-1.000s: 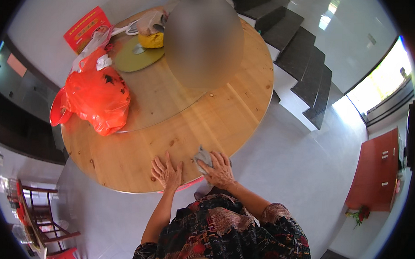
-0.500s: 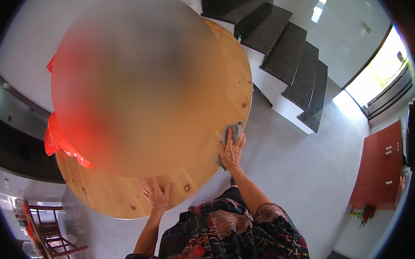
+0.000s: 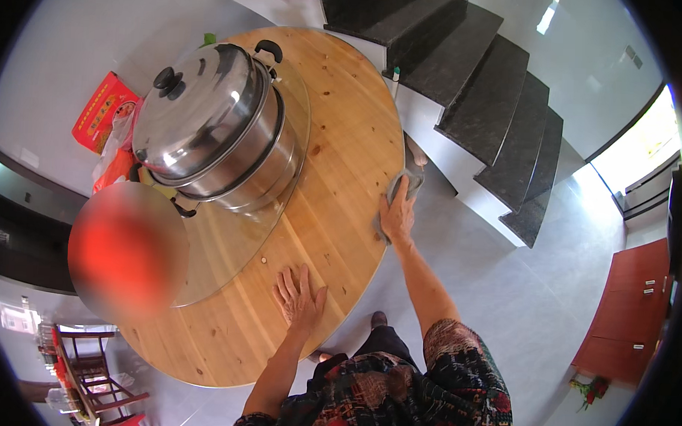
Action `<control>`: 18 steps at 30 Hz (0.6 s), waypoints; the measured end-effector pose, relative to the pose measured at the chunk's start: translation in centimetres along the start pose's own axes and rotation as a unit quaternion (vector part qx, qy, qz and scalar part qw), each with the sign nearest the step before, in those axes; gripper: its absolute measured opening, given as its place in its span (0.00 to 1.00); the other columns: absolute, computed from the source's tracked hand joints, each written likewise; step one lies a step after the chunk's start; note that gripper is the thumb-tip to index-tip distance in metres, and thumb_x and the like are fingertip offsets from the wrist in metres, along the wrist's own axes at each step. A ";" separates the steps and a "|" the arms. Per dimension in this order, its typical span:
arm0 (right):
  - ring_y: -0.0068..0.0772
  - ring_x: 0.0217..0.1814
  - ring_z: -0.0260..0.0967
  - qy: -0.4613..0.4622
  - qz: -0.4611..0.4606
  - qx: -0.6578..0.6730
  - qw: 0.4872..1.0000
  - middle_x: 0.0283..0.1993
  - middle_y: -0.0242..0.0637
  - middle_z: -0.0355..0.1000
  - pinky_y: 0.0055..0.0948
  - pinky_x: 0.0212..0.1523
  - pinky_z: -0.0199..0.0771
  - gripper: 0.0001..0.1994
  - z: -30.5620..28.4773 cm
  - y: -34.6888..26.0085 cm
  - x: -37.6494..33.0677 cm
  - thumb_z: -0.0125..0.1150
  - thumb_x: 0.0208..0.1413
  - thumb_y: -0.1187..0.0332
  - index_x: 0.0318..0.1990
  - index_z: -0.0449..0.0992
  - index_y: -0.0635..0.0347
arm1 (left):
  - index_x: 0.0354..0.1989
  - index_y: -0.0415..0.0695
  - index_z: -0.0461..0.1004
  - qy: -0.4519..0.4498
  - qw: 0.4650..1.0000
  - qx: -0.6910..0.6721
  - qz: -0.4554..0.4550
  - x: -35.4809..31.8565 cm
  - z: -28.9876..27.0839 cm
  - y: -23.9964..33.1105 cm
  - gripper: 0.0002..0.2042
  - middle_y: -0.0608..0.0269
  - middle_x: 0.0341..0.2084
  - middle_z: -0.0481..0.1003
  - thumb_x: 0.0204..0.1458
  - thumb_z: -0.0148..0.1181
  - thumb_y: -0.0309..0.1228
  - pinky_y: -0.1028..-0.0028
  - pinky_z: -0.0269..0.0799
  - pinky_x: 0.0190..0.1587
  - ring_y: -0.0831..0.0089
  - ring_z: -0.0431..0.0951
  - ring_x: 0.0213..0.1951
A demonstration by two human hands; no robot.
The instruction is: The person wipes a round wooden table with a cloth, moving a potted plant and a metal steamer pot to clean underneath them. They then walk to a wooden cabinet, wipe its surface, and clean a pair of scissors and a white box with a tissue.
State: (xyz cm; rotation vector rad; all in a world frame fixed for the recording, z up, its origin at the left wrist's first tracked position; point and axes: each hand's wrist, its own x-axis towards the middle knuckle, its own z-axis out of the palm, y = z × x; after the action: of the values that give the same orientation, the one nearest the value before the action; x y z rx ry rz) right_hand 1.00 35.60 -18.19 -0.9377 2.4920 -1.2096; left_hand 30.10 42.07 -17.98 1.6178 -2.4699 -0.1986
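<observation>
My left hand (image 3: 300, 298) lies flat with fingers spread on the round wooden table (image 3: 344, 221), near its front edge. At the table's right rim, my right hand (image 3: 398, 215) grips a crumpled grey cloth (image 3: 413, 185), pressed against the edge and partly hanging over it. Farther left, a large stainless steel steamer pot (image 3: 209, 126) with a domed lid and black handles stands on a round glass turntable (image 3: 226, 261). A blurred red patch hides the table's left part.
Dark stone stairs (image 3: 451, 59) rise close behind the table's right side. Beside the pot are a red package (image 3: 106, 113) and a clear plastic bag (image 3: 118, 141). A wooden chair (image 3: 91, 377) stands at lower left, a red cabinet (image 3: 627, 305) at far right.
My right hand has moved with the cloth farther along the rim. The left hand has shifted right across the tabletop. The pot and turntable, blurred before, now show.
</observation>
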 end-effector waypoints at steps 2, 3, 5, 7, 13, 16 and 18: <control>0.71 0.56 0.61 -0.006 0.018 0.027 0.999 0.59 0.68 0.58 0.53 0.53 0.65 0.37 0.0 -0.2 2.9 0.55 0.55 0.55 0.69 0.46 0.52 | 0.67 0.49 0.53 -0.008 1.000 0.024 0.000 0.2 -0.5 0.4 0.35 0.44 0.66 0.45 0.54 0.54 0.49 0.45 0.38 0.64 0.43 0.43 0.66; 0.70 0.55 0.62 -0.009 0.028 0.045 0.999 0.57 0.66 0.61 0.53 0.52 0.65 0.36 -0.2 -0.4 4.2 0.56 0.55 0.56 0.68 0.48 0.53 | 0.67 0.49 0.52 -0.012 0.999 0.035 0.000 0.2 -0.7 0.5 0.35 0.44 0.66 0.45 0.54 0.54 0.49 0.45 0.38 0.64 0.44 0.43 0.66; 0.67 0.53 0.64 -0.020 0.046 0.075 0.996 0.53 0.64 0.66 0.52 0.51 0.66 0.34 0.2 0.0 6.3 0.55 0.54 0.56 0.66 0.51 0.55 | 0.68 0.48 0.52 -0.018 0.999 0.038 0.004 0.2 -0.8 0.4 0.34 0.44 0.66 0.44 0.54 0.53 0.48 0.46 0.38 0.64 0.44 0.43 0.66; 0.65 0.51 0.67 -0.036 0.055 0.096 0.993 0.48 0.61 0.70 0.51 0.50 0.66 0.32 0.7 0.5 7.6 0.55 0.54 0.54 0.64 0.53 0.55 | 0.68 0.48 0.51 -0.024 0.999 0.039 0.007 0.1 -0.9 0.3 0.35 0.44 0.66 0.44 0.55 0.52 0.49 0.45 0.37 0.64 0.43 0.43 0.66; 0.52 0.45 0.72 0.020 0.117 0.173 0.978 0.42 0.53 0.74 0.43 0.45 0.69 0.24 2.1 2.0 6.9 0.57 0.53 0.53 0.49 0.68 0.63 | 0.68 0.48 0.51 -0.040 0.998 0.046 0.003 0.5 -0.9 0.3 0.35 0.43 0.66 0.44 0.55 0.50 0.50 0.45 0.38 0.64 0.42 0.43 0.66; 0.45 0.41 0.73 0.044 0.143 0.204 0.967 0.37 0.50 0.74 0.39 0.42 0.71 0.22 2.4 2.3 3.6 0.58 0.53 0.53 0.45 0.70 0.66 | 0.68 0.49 0.51 -0.030 0.999 0.043 0.005 0.3 -0.7 0.1 0.35 0.43 0.66 0.43 0.55 0.50 0.50 0.44 0.37 0.64 0.42 0.43 0.66; 0.43 0.40 0.73 0.054 0.160 0.206 0.964 0.35 0.48 0.74 0.38 0.41 0.71 0.22 2.2 1.9 0.5 0.59 0.53 0.54 0.44 0.70 0.66 | 0.68 0.49 0.50 -0.008 0.999 0.043 0.010 0.3 -0.1 -0.1 0.35 0.43 0.66 0.43 0.55 0.50 0.50 0.44 0.37 0.64 0.42 0.42 0.67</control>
State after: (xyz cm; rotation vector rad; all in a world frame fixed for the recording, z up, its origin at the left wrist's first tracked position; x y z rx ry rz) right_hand 0.72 34.76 -20.97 -0.3586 2.2155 -1.6037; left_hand 30.11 41.73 -17.89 1.6302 -2.5376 -0.1028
